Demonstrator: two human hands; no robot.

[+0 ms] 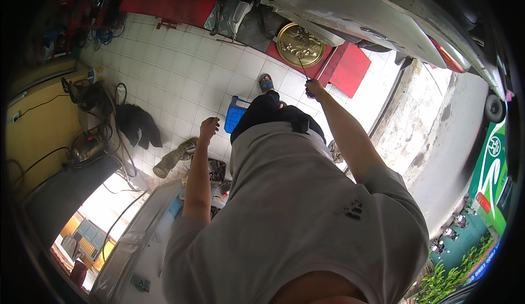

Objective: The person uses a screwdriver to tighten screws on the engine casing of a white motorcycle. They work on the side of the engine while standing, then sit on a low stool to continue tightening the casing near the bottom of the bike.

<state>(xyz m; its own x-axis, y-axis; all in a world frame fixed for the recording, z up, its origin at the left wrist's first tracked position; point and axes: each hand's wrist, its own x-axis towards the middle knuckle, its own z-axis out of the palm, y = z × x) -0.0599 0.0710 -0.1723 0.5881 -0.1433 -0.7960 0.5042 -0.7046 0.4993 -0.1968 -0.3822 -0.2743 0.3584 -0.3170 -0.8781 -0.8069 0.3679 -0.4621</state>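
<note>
Out ahead of my body and to the right, my right arm reaches forward, nearly straight, its hand (315,89) closed around the dark blue handle of a thin-shafted tool (310,88). The shaft points away from me over the round golden pan (300,44); I can't tell whether its tip touches. My left arm (199,181) is also extended, bent a little at the wrist, with the left hand (209,127) loosely half-open, fingers curled, nothing visible in it.

The pan has a raised circular rim and a shiny, uneven inside. Around it lie smooth red panels (351,71) and grey metal plate (254,28) with a raised tread pattern. The stool (235,119) beside my leg is blue, with a pierced top.

Glossy white floor tiles (186,58) leave open room between my left hand and the red edge. The pale vehicle (350,9) overhangs the far side, close by the pan.
</note>
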